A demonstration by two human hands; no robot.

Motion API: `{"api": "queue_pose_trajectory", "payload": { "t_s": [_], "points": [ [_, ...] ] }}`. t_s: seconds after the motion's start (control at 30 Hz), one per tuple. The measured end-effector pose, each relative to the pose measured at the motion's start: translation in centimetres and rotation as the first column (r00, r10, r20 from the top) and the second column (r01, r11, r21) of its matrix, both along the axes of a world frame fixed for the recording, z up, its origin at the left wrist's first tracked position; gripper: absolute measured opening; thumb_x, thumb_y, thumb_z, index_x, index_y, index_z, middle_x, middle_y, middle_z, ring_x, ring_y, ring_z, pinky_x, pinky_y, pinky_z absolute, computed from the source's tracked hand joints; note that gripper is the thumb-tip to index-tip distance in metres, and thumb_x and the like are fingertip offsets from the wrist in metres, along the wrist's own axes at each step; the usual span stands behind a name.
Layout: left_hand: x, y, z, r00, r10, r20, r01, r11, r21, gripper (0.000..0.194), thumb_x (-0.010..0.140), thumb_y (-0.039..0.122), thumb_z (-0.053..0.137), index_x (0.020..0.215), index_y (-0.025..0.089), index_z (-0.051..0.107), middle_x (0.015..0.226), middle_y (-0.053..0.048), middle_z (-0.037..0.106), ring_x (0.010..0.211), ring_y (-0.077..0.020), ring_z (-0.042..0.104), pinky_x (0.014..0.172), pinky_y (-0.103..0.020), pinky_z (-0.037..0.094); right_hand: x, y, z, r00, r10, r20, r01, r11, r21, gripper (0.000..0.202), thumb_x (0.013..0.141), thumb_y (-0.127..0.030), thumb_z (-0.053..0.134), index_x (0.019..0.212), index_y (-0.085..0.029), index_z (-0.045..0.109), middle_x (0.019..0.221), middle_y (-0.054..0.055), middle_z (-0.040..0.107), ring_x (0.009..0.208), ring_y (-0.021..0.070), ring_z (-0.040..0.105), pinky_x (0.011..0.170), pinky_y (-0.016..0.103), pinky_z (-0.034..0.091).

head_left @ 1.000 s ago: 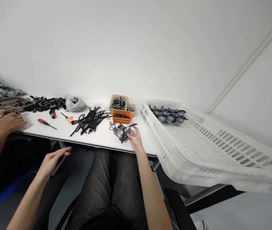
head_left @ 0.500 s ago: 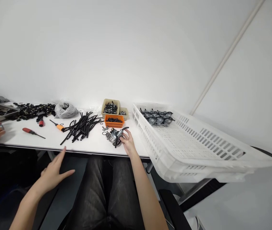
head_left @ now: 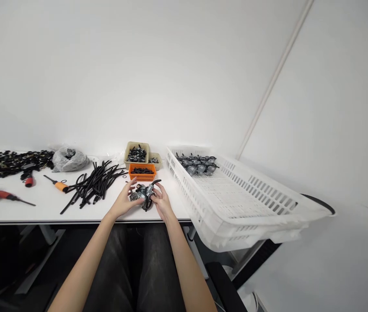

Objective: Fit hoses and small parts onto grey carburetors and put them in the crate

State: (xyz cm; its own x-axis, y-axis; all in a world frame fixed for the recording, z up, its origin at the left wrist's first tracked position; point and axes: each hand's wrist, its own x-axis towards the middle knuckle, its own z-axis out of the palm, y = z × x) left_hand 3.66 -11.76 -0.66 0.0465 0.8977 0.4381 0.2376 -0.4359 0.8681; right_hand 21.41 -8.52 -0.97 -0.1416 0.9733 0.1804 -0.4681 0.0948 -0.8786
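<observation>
Both hands close on the carburetor [head_left: 143, 194] at the near tabletop [head_left: 41, 208] edge: left hand [head_left: 124, 203] cups its left side, right hand [head_left: 161, 201] its right. Behind sit an orange basket [head_left: 142, 172] of black parts and a white crate [head_left: 236, 195] holding finished carburetors [head_left: 197, 164].

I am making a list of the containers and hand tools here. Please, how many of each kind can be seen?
Small baskets: 3, beige, smaller beige, orange
Large white crate: 1
Screwdrivers: 3, red, orange, short red
Plastic bag: 1
Total: 8
</observation>
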Motion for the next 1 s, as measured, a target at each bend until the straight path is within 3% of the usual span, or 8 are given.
{"api": "queue_pose_trajectory", "payload": {
  "t_s": [0.1,0.17,0.27,0.4,0.63,0.83,1.0],
  "points": [
    [0.0,0.8,-1.4,0.996,0.049,0.075,-0.047,0.998,-0.034,0.082,0.064,0.042,0.077,0.135,0.025,0.040,0.134,-0.013,0.050,0.112,-0.0236,0.055,0.096,-0.041,0.044,0.0,0.0,0.0,1.000,0.008,-0.002,-0.008,1.000,-0.008,0.064,0.052,-0.010,0.069,0.114,-0.025,0.057,0.096,0.003,0.070,0.094,0.0196,0.062,0.083,0.031,0.042],
    [-0.4,0.8,-1.9,0.983,0.044,0.178,-0.037,0.998,-0.047,0.077,0.065,0.043,0.076,0.131,0.022,0.043,0.118,-0.011,0.060,0.099,-0.0200,0.060,0.090,-0.038,0.047,0.0,0.0,0.0,1.000,0.014,-0.006,-0.014,1.000,-0.022,0.065,0.052,-0.009,0.068,0.114,-0.026,0.057,0.094,0.002,0.070,0.093,0.0196,0.062,0.083,0.031,0.042],
    [-0.9,0.7,-1.8,0.961,0.041,0.273,-0.017,0.996,-0.090,0.065,0.063,0.046,0.076,0.117,0.017,0.054,0.099,-0.007,0.064,0.085,-0.0181,0.062,0.079,-0.034,0.050,-0.1,0.0,0.0,0.999,0.028,-0.018,-0.029,0.999,-0.028,0.065,0.051,-0.009,0.068,0.113,-0.025,0.057,0.094,0.002,0.070,0.092,0.0192,0.062,0.082,0.030,0.042],
    [-1.2,0.6,-1.4,0.940,0.069,0.334,-0.036,0.994,-0.104,0.052,0.067,0.053,0.070,0.103,0.015,0.063,0.089,-0.007,0.067,0.086,-0.0195,0.062,0.080,-0.033,0.049,0.0,0.1,-0.1,0.999,0.026,-0.043,-0.029,0.998,-0.052,0.066,0.051,-0.008,0.069,0.113,-0.026,0.057,0.092,0.001,0.070,0.089,0.0182,0.062,0.081,0.030,0.042],
    [-1.3,0.7,-1.4,0.949,0.089,0.301,-0.054,0.991,-0.123,0.053,0.069,0.055,0.067,0.104,0.015,0.063,0.097,-0.009,0.066,0.088,-0.0198,0.061,0.080,-0.033,0.048,0.1,-0.2,0.3,0.999,0.036,-0.041,-0.039,0.997,-0.066,0.066,0.051,-0.007,0.070,0.113,-0.026,0.058,0.093,0.001,0.070,0.089,0.0185,0.063,0.081,0.031,0.043],
    [-0.6,0.3,-1.4,0.996,0.080,0.044,-0.074,0.990,-0.124,0.072,0.063,0.049,0.075,0.124,0.020,0.049,0.123,-0.011,0.056,0.108,-0.0240,0.055,0.091,-0.038,0.043,0.2,0.0,0.2,0.996,0.057,-0.069,-0.061,0.997,-0.057,0.051,0.058,-0.016,0.073,0.107,-0.025,0.061,0.104,0.004,0.069,0.091,0.0186,0.064,0.075,0.029,0.045],
    [-0.5,0.1,-1.5,0.998,0.016,-0.054,-0.020,0.997,-0.077,0.088,0.060,0.046,0.079,0.134,0.024,0.038,0.139,-0.013,0.045,0.122,-0.0271,0.047,0.099,-0.042,0.038,0.1,-0.2,0.5,0.998,0.039,-0.054,-0.042,0.998,-0.052,0.045,0.062,-0.022,0.074,0.105,-0.025,0.059,0.100,0.002,0.069,0.085,0.0169,0.063,0.074,0.028,0.044]
  ]
}}
